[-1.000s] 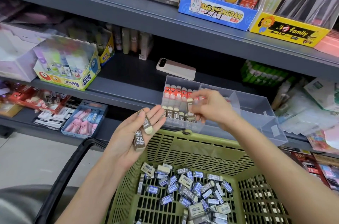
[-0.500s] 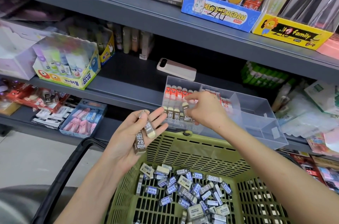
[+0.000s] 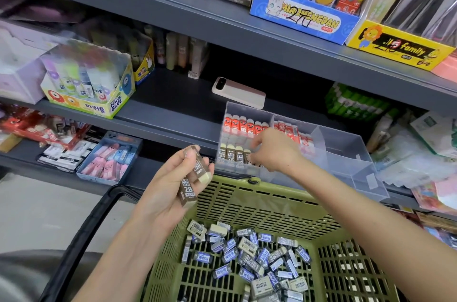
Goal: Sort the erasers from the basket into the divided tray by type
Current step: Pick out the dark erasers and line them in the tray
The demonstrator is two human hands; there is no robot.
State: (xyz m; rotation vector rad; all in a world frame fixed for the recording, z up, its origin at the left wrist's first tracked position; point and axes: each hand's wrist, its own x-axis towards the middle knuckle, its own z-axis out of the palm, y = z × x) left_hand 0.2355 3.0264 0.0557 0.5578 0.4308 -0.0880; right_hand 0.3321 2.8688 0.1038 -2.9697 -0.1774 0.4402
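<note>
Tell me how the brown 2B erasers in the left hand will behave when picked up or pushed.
Probably light: the left hand holds two brown 2B erasers at once. Their flat-sided block shape suggests they slide rather than roll. The paper sleeve may slip along the cream rubber.

Even bright light; edges blurred, wide-angle bending shelves
</note>
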